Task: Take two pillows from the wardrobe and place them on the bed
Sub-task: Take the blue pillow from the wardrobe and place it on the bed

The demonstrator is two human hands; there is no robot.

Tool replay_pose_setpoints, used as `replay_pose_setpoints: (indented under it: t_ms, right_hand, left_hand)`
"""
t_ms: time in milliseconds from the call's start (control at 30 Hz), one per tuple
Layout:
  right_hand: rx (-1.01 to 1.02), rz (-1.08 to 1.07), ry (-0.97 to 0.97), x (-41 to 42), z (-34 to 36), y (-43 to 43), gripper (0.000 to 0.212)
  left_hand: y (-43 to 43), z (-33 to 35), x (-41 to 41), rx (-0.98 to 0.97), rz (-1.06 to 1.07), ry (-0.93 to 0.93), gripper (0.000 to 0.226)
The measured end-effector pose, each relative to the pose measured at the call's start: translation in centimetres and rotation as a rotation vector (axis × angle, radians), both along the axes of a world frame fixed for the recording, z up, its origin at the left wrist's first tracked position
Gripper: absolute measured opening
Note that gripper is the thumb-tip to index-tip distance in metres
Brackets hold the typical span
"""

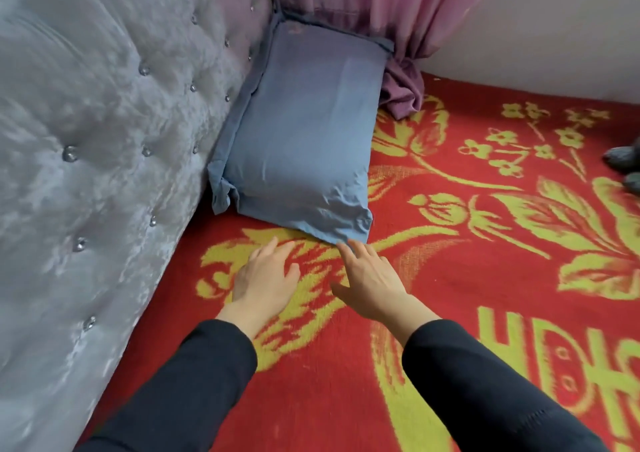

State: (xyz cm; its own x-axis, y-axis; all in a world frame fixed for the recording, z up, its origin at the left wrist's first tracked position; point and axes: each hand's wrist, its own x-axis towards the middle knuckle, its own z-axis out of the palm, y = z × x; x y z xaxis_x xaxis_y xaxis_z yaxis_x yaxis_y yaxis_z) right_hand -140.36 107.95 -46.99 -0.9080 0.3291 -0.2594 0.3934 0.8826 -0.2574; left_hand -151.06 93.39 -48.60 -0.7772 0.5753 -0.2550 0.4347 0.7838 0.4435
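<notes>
Nearest the camera, two dark sleeves point(194, 382) reach forward over the bed point(450, 278), which is covered by a red blanket with yellow-green flower patterns. The left hand point(263, 278) lies palm down just above the blanket at about 11 o'clock from the sleeves, its fingers point(277, 249) spread loosely and holding nothing. The right hand point(370, 278) sits just beside it toward 1 o'clock, also flat and open, with its fingertips touching or all but touching the near corner flap of the blue pillow point(304, 146); whether they press on the fabric cannot be told. The pillow itself lies flat on the bed at 12 o'clock, its long left edge against the grey tufted headboard point(104, 122) and its far end tucked under the pink curtain point(381, 18) at the corner. Some dark, blurred thing point(623, 164) shows at the 3 o'clock edge, too cut off to name. Judging from this, one pillow looks placed and perhaps just being smoothed or let go; no second pillow is in view on the bed, and the wardrobe is not visible, so the second fetch and placing, likely in the bare space right of the first, appear to remain
</notes>
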Motion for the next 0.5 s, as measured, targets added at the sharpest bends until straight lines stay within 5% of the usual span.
replay_pose_setpoints:
  t_ms: [500]
  right_hand:
    - [-0.06,0.243,0.055,19.2,6.1,-11.6,0.072]
  left_hand:
    - [-13.5,7.3,23.7,0.043,0.293,0.075,0.047]
